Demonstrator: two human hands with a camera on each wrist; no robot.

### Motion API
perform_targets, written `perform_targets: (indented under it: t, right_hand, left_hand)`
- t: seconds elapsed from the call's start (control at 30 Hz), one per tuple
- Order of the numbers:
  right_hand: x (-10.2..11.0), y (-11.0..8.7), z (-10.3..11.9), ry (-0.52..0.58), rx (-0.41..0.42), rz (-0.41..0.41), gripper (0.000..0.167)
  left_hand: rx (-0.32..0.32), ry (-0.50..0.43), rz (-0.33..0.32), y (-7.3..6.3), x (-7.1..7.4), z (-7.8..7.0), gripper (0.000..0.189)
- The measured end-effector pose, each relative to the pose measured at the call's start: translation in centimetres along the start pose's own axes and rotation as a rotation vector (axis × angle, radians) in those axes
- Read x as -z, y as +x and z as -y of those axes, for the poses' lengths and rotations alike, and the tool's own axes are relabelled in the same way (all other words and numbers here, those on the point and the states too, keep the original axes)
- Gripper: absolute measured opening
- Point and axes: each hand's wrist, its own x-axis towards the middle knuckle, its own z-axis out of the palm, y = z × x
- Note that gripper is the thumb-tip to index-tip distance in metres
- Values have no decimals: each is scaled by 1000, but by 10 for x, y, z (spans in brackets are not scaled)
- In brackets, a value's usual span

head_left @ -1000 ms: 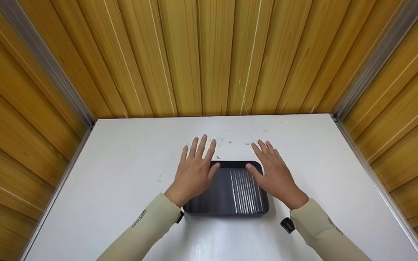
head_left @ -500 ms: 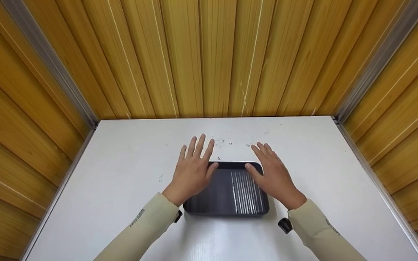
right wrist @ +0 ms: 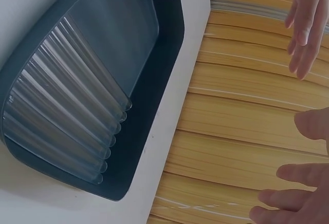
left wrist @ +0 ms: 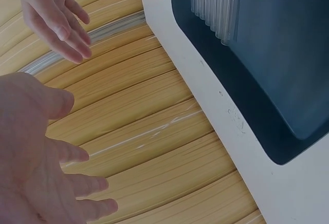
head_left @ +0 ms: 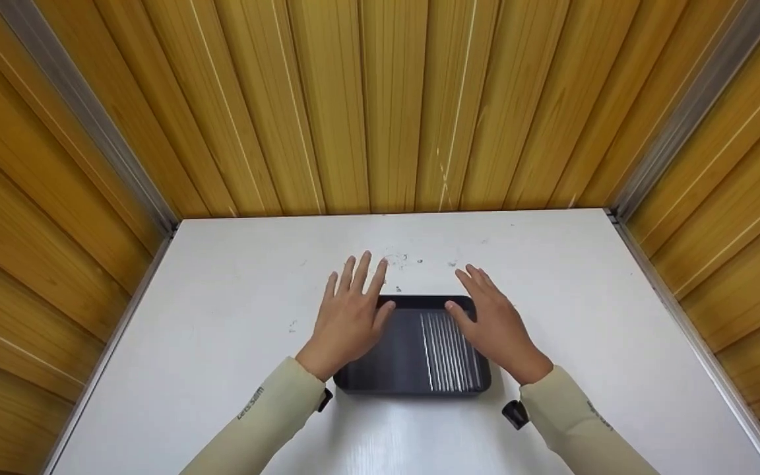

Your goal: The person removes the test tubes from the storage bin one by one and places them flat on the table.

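A dark rectangular tray (head_left: 393, 356) lies on the white table, and several clear glass tubes with rounded ends (head_left: 449, 353) lie side by side in its right part. They look like test tubes (right wrist: 77, 100) in the right wrist view. My left hand (head_left: 347, 323) hovers over the tray's left side, fingers straight and spread, holding nothing. Above the right side is my right hand (head_left: 502, 326), its fingers extended and holding nothing. Both wrist views show the hands apart from the tray. The left hand and forearm hide part of the tray's left edge.
The white table (head_left: 221, 297) has small dark marks behind the tray. Yellow wood-patterned panels (head_left: 386, 105) wall the back and both sides, with grey metal strips (head_left: 90, 112) at the corners. A black wrist camera (head_left: 516, 414) sits beside the right sleeve.
Both hands have drawn very slightly nearer to the person, still with extended fingers. The tray and tubes stay in place; the head view shifts a little.
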Motion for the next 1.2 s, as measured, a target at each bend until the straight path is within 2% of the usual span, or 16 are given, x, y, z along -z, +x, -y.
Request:
perform_targets:
  t: [0.57, 0.87, 1.2]
  right_hand:
    - [-17, 1, -6, 61, -58, 18, 56]
    - [-28, 1, -8, 70, -67, 7, 53]
    - [-44, 1, -8, 111, -103, 26, 51]
  left_hand:
    - [54, 15, 26, -6, -17, 9, 63]
    - [74, 25, 36, -8, -29, 7, 63]
    - [88, 26, 41, -9, -35, 6, 63]
